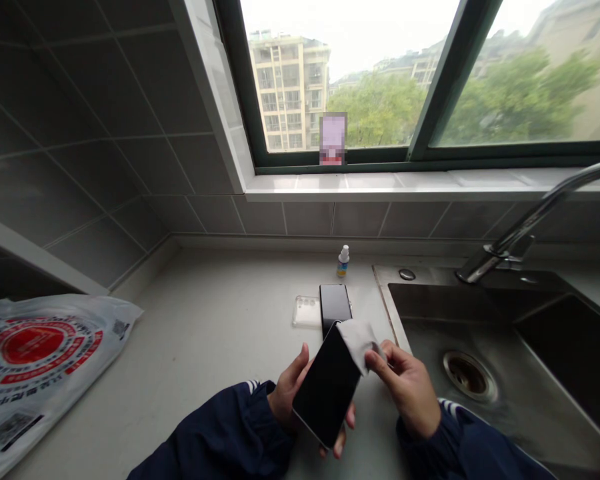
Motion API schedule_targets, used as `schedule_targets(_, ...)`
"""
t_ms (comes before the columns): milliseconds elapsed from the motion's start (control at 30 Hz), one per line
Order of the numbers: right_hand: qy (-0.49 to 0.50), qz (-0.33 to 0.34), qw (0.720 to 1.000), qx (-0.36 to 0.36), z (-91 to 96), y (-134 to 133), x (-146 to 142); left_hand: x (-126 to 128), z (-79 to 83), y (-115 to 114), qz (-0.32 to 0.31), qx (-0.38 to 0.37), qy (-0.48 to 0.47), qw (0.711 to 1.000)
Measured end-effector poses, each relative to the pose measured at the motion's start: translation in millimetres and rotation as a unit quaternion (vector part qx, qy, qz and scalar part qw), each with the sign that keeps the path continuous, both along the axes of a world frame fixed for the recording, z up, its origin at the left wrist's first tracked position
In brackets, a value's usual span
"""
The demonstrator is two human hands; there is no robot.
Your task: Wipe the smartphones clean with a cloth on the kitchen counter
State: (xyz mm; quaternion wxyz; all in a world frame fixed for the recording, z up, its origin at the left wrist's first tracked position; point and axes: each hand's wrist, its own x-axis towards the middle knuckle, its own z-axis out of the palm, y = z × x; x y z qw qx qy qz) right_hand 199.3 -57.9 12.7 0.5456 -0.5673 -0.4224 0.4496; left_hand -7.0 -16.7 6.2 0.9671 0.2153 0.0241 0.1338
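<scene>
My left hand (291,388) holds a black-screened smartphone (329,390) tilted over the counter, its fingers wrapped under the phone's back and showing at the lower right edge. Between the thumb and fingers of my right hand (411,383) is a light grey cloth (361,341), which lies against the phone's upper right edge. Just beyond, a second dark smartphone (335,305) rests on the counter, its lower end hidden by the held phone. Beside it on the left lies a clear phone case (307,312), partly covered. Farther back stands a small white-capped bottle (343,261) with a blue and yellow label.
On the right, a steel sink (393,313) with a drain and a chrome faucet (500,250) is set into the pale counter (220,320). A printed plastic bag (45,360) lies at the left. A tiled wall and window sill (325,189) bound the back.
</scene>
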Motion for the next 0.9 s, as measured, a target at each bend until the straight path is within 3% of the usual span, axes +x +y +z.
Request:
schedule_targets(367,0.017,0.13,0.99,-0.042,7.7,-2,-6,0,-6.4,1,-0.002,0.016,0.03,0.999)
schedule_targets(633,0.041,0.229,0.97,-0.072,9.2,-7,-18,-1,-5.5,4,-0.016,-0.027,0.05,0.998)
schedule_targets(733,0.041,0.229,0.97,-0.072,8.1,-8,-18,-1,-3.9,4,-0.025,-0.031,0.048,0.998)
schedule_targets(900,0.034,0.157,0.986,-0.05,6.0,-3,-8,0,-2.7,3,-0.039,-0.018,0.053,0.998)
